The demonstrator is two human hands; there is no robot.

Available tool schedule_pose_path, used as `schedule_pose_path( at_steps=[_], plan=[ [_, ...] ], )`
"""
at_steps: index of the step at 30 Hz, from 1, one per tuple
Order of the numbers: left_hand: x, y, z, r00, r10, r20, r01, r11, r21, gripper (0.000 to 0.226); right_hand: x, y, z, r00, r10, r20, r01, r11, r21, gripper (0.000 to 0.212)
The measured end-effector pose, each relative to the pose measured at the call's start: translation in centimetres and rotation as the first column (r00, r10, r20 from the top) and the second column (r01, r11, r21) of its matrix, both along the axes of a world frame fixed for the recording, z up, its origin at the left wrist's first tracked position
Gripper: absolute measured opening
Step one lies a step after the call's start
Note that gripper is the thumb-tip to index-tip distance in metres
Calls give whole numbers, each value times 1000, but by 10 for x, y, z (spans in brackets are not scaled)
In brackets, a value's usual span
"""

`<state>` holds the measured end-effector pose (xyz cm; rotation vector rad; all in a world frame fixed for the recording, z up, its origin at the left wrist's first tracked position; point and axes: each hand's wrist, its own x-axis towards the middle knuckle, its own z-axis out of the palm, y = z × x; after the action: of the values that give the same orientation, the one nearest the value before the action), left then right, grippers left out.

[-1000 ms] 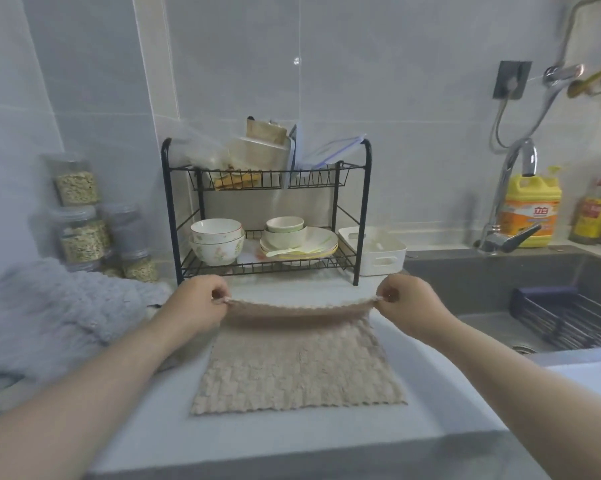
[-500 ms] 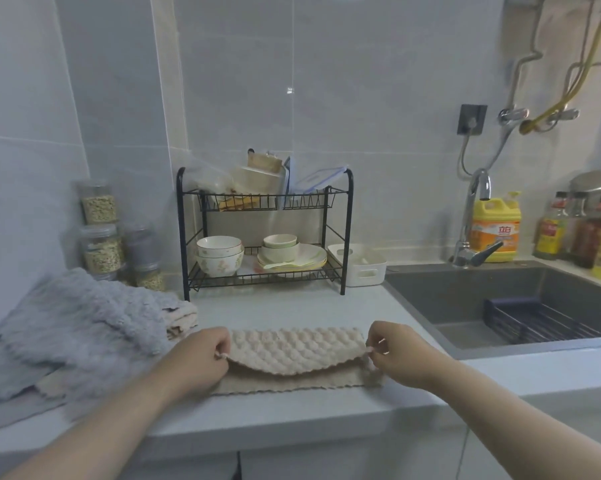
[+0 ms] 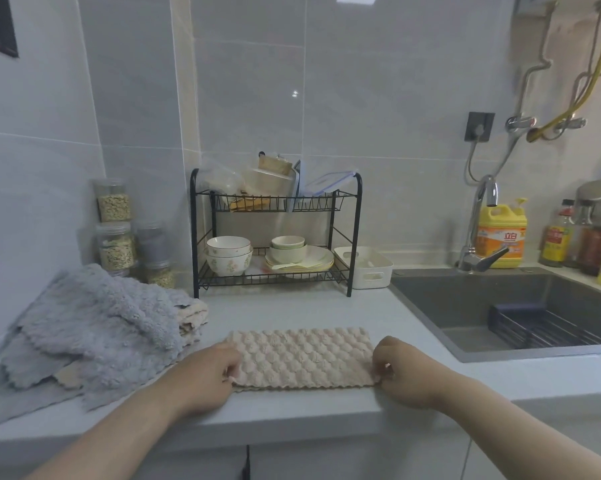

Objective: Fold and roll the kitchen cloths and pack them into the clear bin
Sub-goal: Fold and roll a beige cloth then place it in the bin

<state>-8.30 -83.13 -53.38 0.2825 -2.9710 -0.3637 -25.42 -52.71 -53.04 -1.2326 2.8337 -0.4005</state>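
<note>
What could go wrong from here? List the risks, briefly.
1. The beige cloth lies near the counter front edge; rolling there could drag it off.
2. The left hand and right hand pinch only its near corners, so the folded layers may slip out of line.
3. The grey cloth pile lies close to the left hand and might snag.

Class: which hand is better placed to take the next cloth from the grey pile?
Likely left: the left hand sits beside the grey pile; the right hand pinches the beige cloth's far end.
</note>
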Motion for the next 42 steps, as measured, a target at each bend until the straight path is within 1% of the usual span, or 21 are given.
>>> schedule_pose_path(
  at_steps=[2, 4, 6, 8, 10, 12, 14, 15, 16, 18, 20, 22, 23, 25, 27, 30, 33, 35, 38, 40, 42],
  plan=[
    [1, 2, 4, 996, 17, -86, -24, 996, -81, 9, 4, -2, 4, 999, -31, 6, 32, 997, -69, 11],
    [-3, 7, 6, 984, 13, -177, -47, 981, -189, 26, 7, -10, 7, 998, -30, -59, 24, 995, -101, 24],
    [-12, 16, 5, 989, -28, -143, 8, 991, -136, 42, 10, -25, 6, 996, -4, -85, -3, 997, -82, 32],
    [-24, 22, -2, 996, -85, -40, 82, 994, -71, 51, 13, -43, 1, 997, 27, -68, -30, 999, -43, 38],
    [-31, 21, -11, 998, -66, 11, 66, 998, -12, 55, 9, -55, -7, 995, 50, -85, -50, 999, 1, 42],
    [-33, 15, -18, 999, -28, 35, 27, 999, 34, 55, 3, -59, -15, 997, 30, -73, -25, 998, 66, 67],
    [-34, 11, -22, 997, -22, 71, 20, 1000, 20, 55, -7, -55, -23, 994, 67, -88, -55, 989, 139, 114],
    [-36, 10, -24, 997, -20, 79, 19, 1000, 12, 56, -10, -53, -26, 992, 77, -96, -62, 986, 156, 126],
    [-37, 9, -25, 997, -16, 81, 15, 1000, 18, 56, -11, -53, -26, 994, 67, -87, -53, 987, 152, 128],
    [-38, 8, -27, 999, -3, 45, -1, 996, 88, 57, -11, -52, -24, 999, 40, -18, -37, 993, 110, 112],
    [-38, 7, -29, 999, 41, -33, -33, 976, 217, 56, -13, -55, -19, 999, -17, 27, 16, 998, 63, 76],
    [-37, 6, -29, 992, 99, -78, -72, 951, 300, 52, -19, -56, -17, 986, -143, 81, 149, 986, -79, 48],
    [-37, 4, -29, 986, 136, -92, -100, 941, 322, 50, -23, -56, -18, 967, -253, 37, 255, 963, -91, 48],
    [-37, 1, -31, 976, 191, -108, -145, 931, 334, 52, -33, -59, -20, 905, -423, -42, 423, 906, 11, 73],
    [-38, 2, -31, 975, 199, -101, -159, 937, 310, 53, -35, -65, -19, 878, -471, -80, 478, 870, 122, 76],
    [-37, 4, -29, 974, 203, -100, -165, 939, 301, 52, -30, -74, -8, 838, -536, 101, 539, 842, 0, 39],
    [-36, 3, -28, 974, 196, -111, -152, 936, 318, 52, -33, -77, 1, 826, -509, 242, 545, 830, -116, 21],
    [-36, 1, -28, 979, 175, -106, -133, 937, 322, 52, -37, -74, 7, 814, -529, 240, 571, 805, -159, 20],
    [-36, -1, -28, 989, 132, -65, -110, 956, 271, 56, -44, -66, 17, 807, -542, 234, 589, 766, -258, 31],
    [-37, -1, -29, 993, 114, -40, -102, 968, 228, 62, -41, -67, 25, 819, -477, 317, 570, 738, -361, 38],
    [-38, -2, -29, 994, 106, -33, -97, 974, 204, 64, -32, -74, 35, 838, -347, 422, 533, 686, -495, 35]
  ],
)
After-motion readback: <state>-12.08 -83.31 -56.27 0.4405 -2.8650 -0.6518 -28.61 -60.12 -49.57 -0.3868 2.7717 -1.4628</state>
